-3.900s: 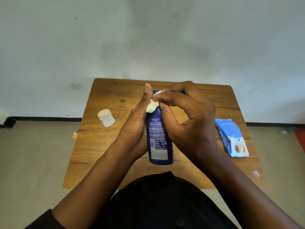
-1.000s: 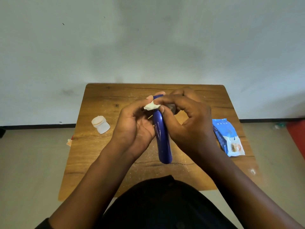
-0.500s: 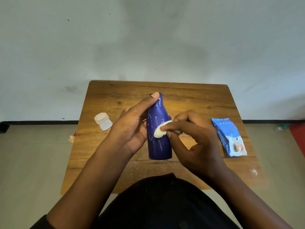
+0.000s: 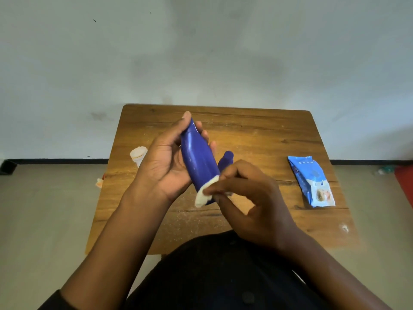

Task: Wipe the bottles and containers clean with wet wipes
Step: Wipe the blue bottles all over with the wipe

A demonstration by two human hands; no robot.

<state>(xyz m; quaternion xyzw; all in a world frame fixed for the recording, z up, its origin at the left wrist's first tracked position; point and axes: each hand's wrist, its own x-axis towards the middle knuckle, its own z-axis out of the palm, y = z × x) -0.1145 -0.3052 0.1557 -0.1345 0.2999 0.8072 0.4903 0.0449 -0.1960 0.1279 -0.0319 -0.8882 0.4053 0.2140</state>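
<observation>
My left hand (image 4: 165, 162) grips a dark blue bottle (image 4: 197, 157), held tilted above the wooden table (image 4: 257, 135) with its narrow end pointing away. My right hand (image 4: 252, 198) pinches a small wadded white wet wipe (image 4: 204, 194) against the bottle's lower end. A second blue object (image 4: 226, 162) shows just behind the bottle, mostly hidden by my right fingers. A small white container (image 4: 138, 155) with a pale cap lies on the table, left of my left hand.
A blue wet wipe pack (image 4: 311, 181) lies flat near the table's right edge. A small scrap (image 4: 99, 182) lies on the floor by the table's left edge. A grey wall stands right behind the table. Something red (image 4: 405, 182) sits at the far right.
My right hand has slid the wipe from the bottle's middle down to its lower end. My left hand has tilted the bottle so its base swings to the right.
</observation>
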